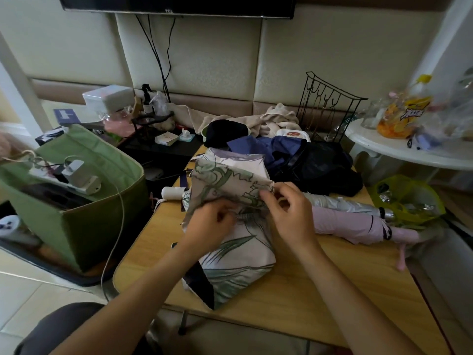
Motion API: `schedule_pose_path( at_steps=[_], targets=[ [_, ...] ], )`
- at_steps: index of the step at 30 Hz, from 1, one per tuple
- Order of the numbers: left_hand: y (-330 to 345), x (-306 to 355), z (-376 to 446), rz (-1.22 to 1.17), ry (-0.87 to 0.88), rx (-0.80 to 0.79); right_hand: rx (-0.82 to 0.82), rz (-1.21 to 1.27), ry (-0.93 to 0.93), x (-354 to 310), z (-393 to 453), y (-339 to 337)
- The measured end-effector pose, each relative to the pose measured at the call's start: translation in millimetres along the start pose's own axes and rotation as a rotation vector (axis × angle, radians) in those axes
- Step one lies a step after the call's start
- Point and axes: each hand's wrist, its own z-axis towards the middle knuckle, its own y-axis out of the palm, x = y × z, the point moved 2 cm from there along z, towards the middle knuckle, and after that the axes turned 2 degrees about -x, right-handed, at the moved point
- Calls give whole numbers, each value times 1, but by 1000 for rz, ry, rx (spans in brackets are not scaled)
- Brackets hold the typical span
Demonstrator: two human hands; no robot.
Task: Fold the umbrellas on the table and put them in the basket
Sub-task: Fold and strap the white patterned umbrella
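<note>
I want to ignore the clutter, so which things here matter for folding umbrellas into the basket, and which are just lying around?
Job: leaf-print umbrella pinched by left hand and right hand; pink umbrella; silver umbrella; green basket.
Lying about: wire rack, snack bag, spray bottle.

Floral white-and-green umbrella (230, 254) lies mid-table, canopy loose and crumpled, partly gathered, white handle (171, 192) sticking out left. Pink umbrella (358, 224) lies collapsed at right, handle end pointing right. Silver umbrella (340, 202) lies just behind it, touching. Blue-and-black umbrella (294, 155) heaped at far side. Green fabric basket (102, 216) stands left of table, open-topped.
</note>
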Motion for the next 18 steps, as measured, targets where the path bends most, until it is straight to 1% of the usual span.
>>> schedule_pose_path(
  at_steps=[2, 4, 5, 6, 8, 9, 10, 11, 13, 16, 18],
  targets=[
    [-4, -7, 11, 11, 0, 7, 21, -2, -6, -3, -2, -3],
    [-7, -10, 17, 16, 18, -38, 43, -18, 11, -4, -6, -8],
    [-7, -10, 18, 18, 20, -59, 21, -51, 51, 0, -7, -10],
    [-7, -9, 18, 19, 20, -70, -47, -94, 130, 4, -9, -11],
    [-7, -7, 19, 33, 5, -60, -276, -222, 335, 14, -12, -12],
    [-7, -6, 19, 54, 2, -44, -379, -288, 398, 17, -15, -11],
    [-8, -5, 20, 86, 11, -29, -449, -320, 424, 19, -19, -11],
    [-8, -5, 21, 128, 32, -21, -481, -306, 431, 20, -22, -10],
    [-8, -6, 21, 190, 83, -27, -470, -169, 448, 19, -24, -9],
    [-9, -4, 18, 231, 130, -47, -368, 187, 494, 18, -23, -7],
    [-11, 0, 15, 245, 184, -49, -345, 354, 486, 16, -22, -8]
  ],
)
